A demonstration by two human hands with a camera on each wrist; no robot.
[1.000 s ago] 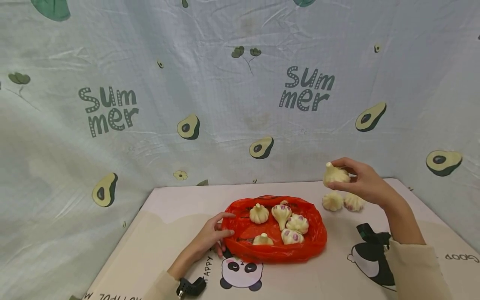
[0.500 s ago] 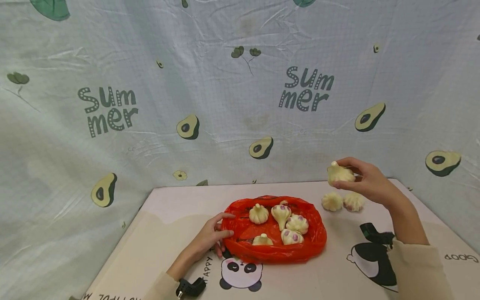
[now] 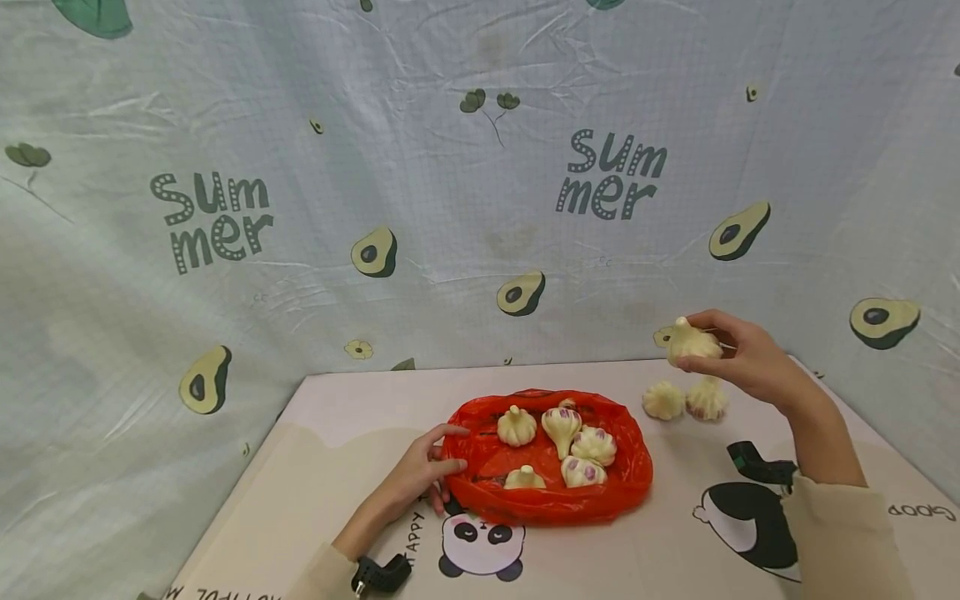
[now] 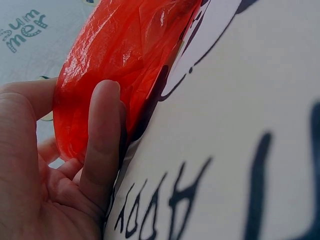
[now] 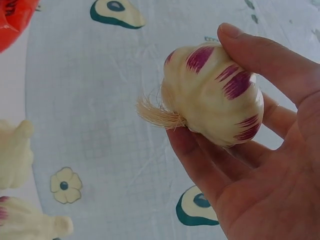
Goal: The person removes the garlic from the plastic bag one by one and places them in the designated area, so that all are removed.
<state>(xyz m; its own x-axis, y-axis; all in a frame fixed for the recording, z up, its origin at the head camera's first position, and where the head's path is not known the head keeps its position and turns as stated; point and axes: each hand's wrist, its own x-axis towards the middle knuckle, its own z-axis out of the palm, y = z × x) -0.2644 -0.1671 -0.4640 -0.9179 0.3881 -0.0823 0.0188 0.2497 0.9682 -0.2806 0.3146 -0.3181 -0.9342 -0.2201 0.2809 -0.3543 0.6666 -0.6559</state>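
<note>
A red plastic bag (image 3: 555, 508), its rim rolled down, lies spread on the table with several garlic bulbs inside, one of them a pale bulb (image 3: 517, 427). My left hand (image 3: 420, 467) holds the bag's left side, thumb and fingers about its edge; the left wrist view shows the thumb (image 4: 104, 130) against the red plastic. Above the table's back right, my right hand (image 3: 750, 358) grips a garlic bulb (image 5: 215, 95) with purple streaks and a tuft of dry roots. Below it, a garlic bulb (image 3: 663, 401) and another garlic bulb (image 3: 707, 400) sit side by side on the table.
The pale table mat (image 3: 352, 408) carries a printed panda and lettering. Behind it hangs a patterned curtain (image 3: 435, 167) with avocados and "summer" prints, close to the table's back edge. A black strap device (image 3: 382, 575) is on the left wrist, another (image 3: 761, 463) on the right.
My right hand has moved a little to the right with the garlic bulb, ending above the right one of the two table bulbs. The left hand and the bag have stayed put.
</note>
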